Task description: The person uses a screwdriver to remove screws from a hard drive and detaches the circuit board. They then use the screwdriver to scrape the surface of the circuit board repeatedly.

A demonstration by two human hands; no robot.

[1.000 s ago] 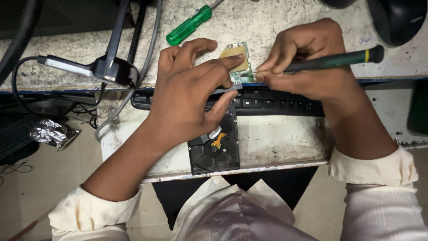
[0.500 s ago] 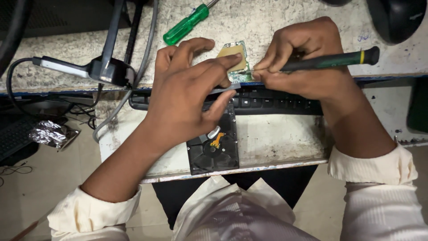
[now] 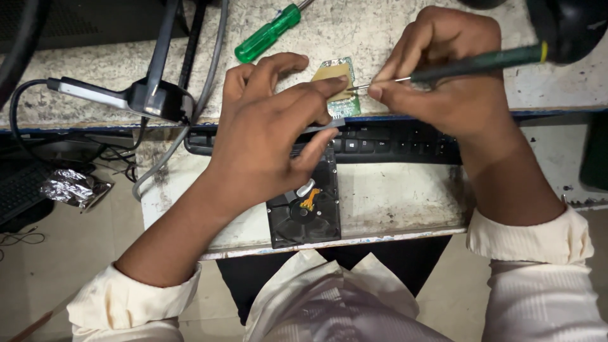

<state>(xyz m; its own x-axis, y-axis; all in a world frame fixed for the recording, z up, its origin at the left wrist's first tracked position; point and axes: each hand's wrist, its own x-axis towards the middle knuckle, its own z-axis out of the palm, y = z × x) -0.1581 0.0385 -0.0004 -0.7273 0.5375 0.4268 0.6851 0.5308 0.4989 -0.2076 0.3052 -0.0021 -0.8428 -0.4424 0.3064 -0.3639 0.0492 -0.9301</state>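
Note:
My left hand (image 3: 272, 133) pinches a small green circuit board (image 3: 339, 85) with a tan patch, holding it above the desk edge. My right hand (image 3: 443, 82) grips a dark green-handled screwdriver (image 3: 481, 63), its thin metal tip touching the board's right edge. Below my left hand an opened black hard drive (image 3: 304, 212) with an orange flex strip lies on the pull-out shelf (image 3: 392, 196).
A bright green screwdriver (image 3: 269, 31) lies on the speckled desk top (image 3: 354, 25). A black keyboard (image 3: 392, 142) sits at the back of the shelf. A grey-and-black device with cables (image 3: 139, 98) is at left, crumpled foil (image 3: 66, 187) lower left, a dark object (image 3: 570, 25) top right.
The screwdriver has tilted slightly and its tip has settled against the board's edge. Both hands stay in nearly the same place.

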